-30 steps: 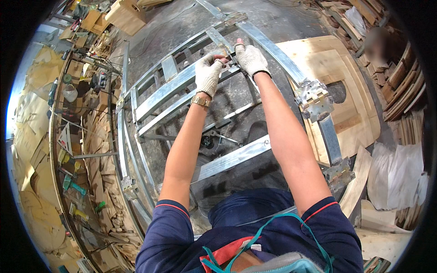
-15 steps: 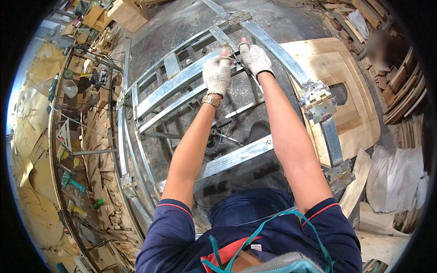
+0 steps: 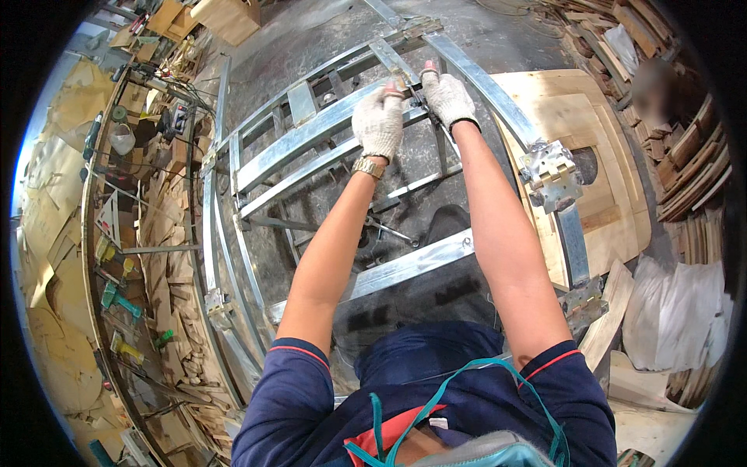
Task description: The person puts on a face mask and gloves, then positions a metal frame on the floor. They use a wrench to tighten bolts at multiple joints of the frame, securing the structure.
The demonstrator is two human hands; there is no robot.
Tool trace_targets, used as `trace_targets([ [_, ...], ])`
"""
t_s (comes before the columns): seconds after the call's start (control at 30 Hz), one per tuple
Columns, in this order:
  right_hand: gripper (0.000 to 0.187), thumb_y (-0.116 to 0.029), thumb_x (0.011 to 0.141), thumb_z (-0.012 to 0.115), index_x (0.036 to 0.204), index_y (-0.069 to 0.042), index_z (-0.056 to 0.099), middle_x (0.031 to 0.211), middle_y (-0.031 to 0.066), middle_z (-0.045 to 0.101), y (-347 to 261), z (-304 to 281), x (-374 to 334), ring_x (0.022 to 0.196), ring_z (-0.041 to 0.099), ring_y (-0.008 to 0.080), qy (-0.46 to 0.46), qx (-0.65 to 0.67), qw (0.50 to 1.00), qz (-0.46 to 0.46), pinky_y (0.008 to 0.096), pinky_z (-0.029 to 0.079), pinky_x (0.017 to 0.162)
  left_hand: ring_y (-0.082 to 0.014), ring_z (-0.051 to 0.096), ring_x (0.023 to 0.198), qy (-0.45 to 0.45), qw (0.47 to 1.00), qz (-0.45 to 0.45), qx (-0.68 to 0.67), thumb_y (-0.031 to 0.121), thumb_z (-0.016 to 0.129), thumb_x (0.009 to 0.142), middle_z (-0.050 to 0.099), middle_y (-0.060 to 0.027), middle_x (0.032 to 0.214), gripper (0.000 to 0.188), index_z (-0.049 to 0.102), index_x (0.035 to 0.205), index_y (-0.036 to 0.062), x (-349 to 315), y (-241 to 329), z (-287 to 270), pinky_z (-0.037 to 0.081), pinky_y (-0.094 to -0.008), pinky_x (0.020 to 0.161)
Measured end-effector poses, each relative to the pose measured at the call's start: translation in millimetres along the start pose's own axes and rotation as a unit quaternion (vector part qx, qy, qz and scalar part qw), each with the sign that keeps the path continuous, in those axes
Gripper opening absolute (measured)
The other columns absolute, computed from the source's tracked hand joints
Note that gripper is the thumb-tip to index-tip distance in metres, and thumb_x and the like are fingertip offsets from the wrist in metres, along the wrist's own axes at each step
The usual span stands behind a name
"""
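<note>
Both my hands wear white knit gloves that leave the fingertips bare. They are side by side at the far inner part of a galvanized metal frame (image 3: 299, 148) made of square tubes. My left hand (image 3: 379, 123) is closed on the end part of an upper crossbar, its thumb side up and a watch (image 3: 369, 167) on the wrist. Just to its right, my right hand (image 3: 448, 99) is curled at the junction of the bars, next to a slanting side tube (image 3: 484, 92). The undersides of the fingers are hidden on both hands.
Hinged metal brackets (image 3: 551, 175) sit on the frame's right side, beside a light wooden panel (image 3: 615, 148). At left stands a cluttered bench (image 3: 97, 218) with tools and wood scraps. Stacked wood strips (image 3: 696, 167) and white sheeting (image 3: 673, 311) lie at right. A loose metal rod (image 3: 393, 233) shows inside the frame.
Both hands appear slightly farther right and lower in the picture, and the surroundings shift with them as the view moves a little. Their hold looks much the same.
</note>
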State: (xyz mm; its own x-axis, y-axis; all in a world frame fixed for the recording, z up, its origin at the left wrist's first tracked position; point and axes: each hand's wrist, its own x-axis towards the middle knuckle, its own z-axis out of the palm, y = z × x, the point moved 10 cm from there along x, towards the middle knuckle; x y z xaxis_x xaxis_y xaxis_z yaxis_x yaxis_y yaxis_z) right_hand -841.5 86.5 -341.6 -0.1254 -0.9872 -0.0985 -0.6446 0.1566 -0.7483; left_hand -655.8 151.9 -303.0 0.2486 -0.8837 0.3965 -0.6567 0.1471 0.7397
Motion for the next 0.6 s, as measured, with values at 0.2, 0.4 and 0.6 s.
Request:
trace_targets([
  [0.2,0.089,-0.068,0.104,0.023,0.109,0.002,0.077,0.115,0.033,0.07,3,-4,0,0.118,0.065,0.05,0.015,0.001,1.0,0.006,0.0543,0.05,0.103,-0.0422,0.068,0.072,-0.029,0.987,-0.081,-0.138,0.05,0.049,0.105,0.072,-0.0188,0.075,0.054,0.079,0.088,0.0082,2,-7,1,0.051,-0.0459,0.068],
  [0.4,0.09,-0.069,0.103,0.023,0.109,0.002,0.077,0.114,0.0343,0.07,12,-1,6,0.118,0.065,0.0502,-0.007,-0.003,1.0,0.022,0.0545,0.05,0.103,-0.0293,0.073,0.079,-0.043,0.995,-0.001,0.091,0.052,0.054,0.103,0.075,-0.0152,0.079,0.056,0.081,0.082,0.0084,-1,17,13,0.053,-0.0378,0.075],
  [0.6,0.091,-0.07,0.103,0.022,0.113,0.002,0.077,0.119,0.0333,0.069,5,3,5,0.121,0.064,0.0493,-0.011,-0.003,1.0,0.009,0.054,0.049,0.105,-0.0254,0.072,0.072,0.066,0.996,0.024,-0.06,0.049,0.055,0.104,0.073,-0.0124,0.073,0.052,0.081,0.089,0.007,3,-1,-11,0.051,-0.038,0.067],
])
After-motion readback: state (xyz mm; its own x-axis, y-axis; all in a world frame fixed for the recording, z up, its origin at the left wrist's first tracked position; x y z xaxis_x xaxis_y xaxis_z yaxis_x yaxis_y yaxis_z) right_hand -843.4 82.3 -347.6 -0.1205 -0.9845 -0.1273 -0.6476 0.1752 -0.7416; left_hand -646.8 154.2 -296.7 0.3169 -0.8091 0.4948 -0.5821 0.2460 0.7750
